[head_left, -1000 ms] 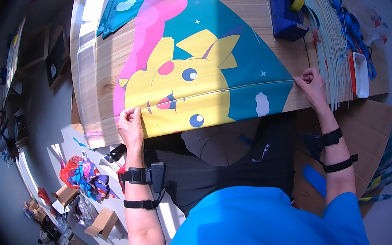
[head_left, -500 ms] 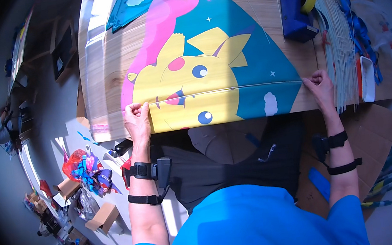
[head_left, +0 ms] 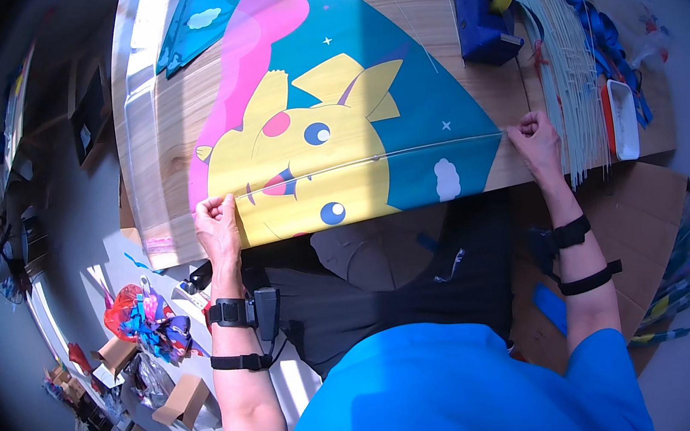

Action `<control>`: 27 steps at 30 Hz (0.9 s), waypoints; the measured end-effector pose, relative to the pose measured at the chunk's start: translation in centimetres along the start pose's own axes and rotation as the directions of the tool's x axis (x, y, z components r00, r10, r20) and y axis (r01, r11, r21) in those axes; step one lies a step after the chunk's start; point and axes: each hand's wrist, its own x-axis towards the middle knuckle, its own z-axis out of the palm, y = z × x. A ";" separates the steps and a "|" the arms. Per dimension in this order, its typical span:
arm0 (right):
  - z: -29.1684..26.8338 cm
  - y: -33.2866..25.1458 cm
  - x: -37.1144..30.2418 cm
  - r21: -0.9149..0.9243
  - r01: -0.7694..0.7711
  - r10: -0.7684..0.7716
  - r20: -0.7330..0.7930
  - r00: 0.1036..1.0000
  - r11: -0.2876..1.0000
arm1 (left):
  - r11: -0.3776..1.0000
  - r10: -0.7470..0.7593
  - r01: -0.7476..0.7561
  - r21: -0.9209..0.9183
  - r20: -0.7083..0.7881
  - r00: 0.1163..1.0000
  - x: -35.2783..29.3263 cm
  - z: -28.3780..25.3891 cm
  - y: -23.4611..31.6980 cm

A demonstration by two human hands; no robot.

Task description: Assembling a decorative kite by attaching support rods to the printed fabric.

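A printed kite sail point(head_left: 276, 215), with a yellow cartoon animal on teal and pink, is spread over the wooden table and reaches its near edge. A thin pale string point(head_left: 322, 170) crosses it along the middle of the animal, with a small dark knot-like spot partway. My left hand point(head_left: 217, 222) pinches the string's left end, fingers closed, over the lower side of the print. At the sail's pointed right corner, my right hand point(head_left: 536, 142) pinches the other end with fingertips together. Whether it also grips the fabric there, I cannot tell.
A blue tape dispenser point(head_left: 486, 17) with yellow tape stands at the back right. Beside it lie many thin white rods point(head_left: 567, 76), blue straps point(head_left: 597, 21) and a white tray point(head_left: 623, 119). Cardboard point(head_left: 622, 224) lies below right; colourful bundled fabric point(head_left: 155, 320) sits at lower left.
The table, sail and both hands appear shifted left in the view. My left hand sits slightly lower and my right slightly higher, so the string slants up to the right. Both pinches hold.
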 end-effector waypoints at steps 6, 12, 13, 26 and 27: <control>0.2 -0.2 0.1 -0.033 -0.002 0.001 -0.041 0.999 0.999 | 0.999 0.027 -0.027 -0.028 0.016 0.999 0.3 -0.4 -1.0; 0.1 0.5 0.1 -0.011 0.003 -0.004 -0.121 0.993 1.000 | 0.998 0.054 -0.054 -0.034 0.011 0.998 0.7 0.0 -1.3; 0.0 0.3 -0.2 0.019 -0.013 0.016 -0.133 0.991 1.000 | 0.998 0.048 -0.048 -0.042 0.010 0.999 0.7 -0.1 -1.5; 12.3 -13.9 -13.4 -0.138 0.815 -0.806 0.125 0.578 0.563 | 0.438 0.676 -0.771 0.463 0.395 0.622 -8.8 2.9 2.7; 13.8 -14.6 -13.5 -0.111 0.831 -0.822 0.128 0.555 0.545 | 0.441 0.672 -0.782 0.441 0.415 0.613 -9.0 3.7 2.8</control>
